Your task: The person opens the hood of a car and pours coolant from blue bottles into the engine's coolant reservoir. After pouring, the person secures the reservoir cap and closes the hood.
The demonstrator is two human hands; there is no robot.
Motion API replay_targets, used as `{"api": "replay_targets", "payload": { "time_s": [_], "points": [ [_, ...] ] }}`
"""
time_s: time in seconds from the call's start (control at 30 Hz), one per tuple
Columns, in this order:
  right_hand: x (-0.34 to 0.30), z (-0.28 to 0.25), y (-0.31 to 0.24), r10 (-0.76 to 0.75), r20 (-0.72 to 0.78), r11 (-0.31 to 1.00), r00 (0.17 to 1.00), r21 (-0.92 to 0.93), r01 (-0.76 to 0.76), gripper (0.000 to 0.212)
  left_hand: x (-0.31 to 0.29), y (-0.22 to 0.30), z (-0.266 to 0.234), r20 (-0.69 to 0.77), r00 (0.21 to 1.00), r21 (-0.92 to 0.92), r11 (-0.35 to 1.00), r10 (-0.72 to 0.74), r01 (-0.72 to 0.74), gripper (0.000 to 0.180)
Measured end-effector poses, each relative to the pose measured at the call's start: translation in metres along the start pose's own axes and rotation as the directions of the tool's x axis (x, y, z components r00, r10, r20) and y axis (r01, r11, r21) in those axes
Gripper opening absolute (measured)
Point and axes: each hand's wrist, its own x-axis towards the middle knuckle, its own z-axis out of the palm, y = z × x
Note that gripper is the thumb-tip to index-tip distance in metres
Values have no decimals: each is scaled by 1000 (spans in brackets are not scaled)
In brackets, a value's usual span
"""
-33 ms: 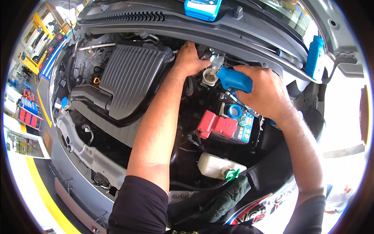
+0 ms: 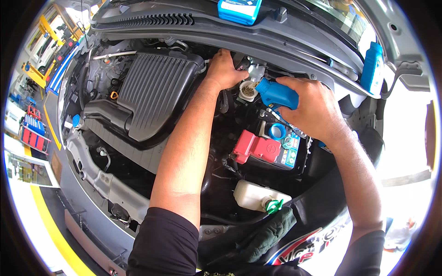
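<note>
My right hand (image 2: 313, 103) wraps round a small blue bottle (image 2: 278, 95), tilted with its neck to the left. The bottle's mouth is right at the open top of a white reservoir (image 2: 248, 91); whether liquid is flowing is too small to tell. To the reservoir's left, my left hand (image 2: 223, 71) reaches to the back of the engine bay, thumb spread towards the reservoir. Its fingertips are partly hidden among dark parts. Below the bottle, a round blue cap (image 2: 277, 131) lies on the battery (image 2: 291, 154), near a red terminal cover (image 2: 258, 147).
A ribbed black engine cover (image 2: 159, 92) fills the left of the bay. Nearer me are a white tank with a green cap (image 2: 274, 206) and a dark cloth (image 2: 271, 234). Blue bottles stand by the windscreen (image 2: 239, 11) and at the right edge (image 2: 372, 69).
</note>
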Motion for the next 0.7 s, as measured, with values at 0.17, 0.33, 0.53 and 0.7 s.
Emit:
{"api": "replay_targets", "payload": {
  "time_s": [0.17,0.33,0.53,0.7],
  "points": [
    [1,2,-1,16,-6,1000,1000,0,-16,56,2,-1,0,-9,1000,14,1000,18,-18,104],
    [2,5,1,2,-5,1000,1000,6,-2,56,3,0,0,24,1000,2,1000,0,0,104],
    [2,6,2,-3,-15,1000,1000,11,4,56,4,-2,0,27,1000,-18,1000,2,-1,104],
    [2,5,1,26,9,999,1000,19,-26,58,4,-2,0,27,1000,-14,1000,6,-5,104]
  ]
}}
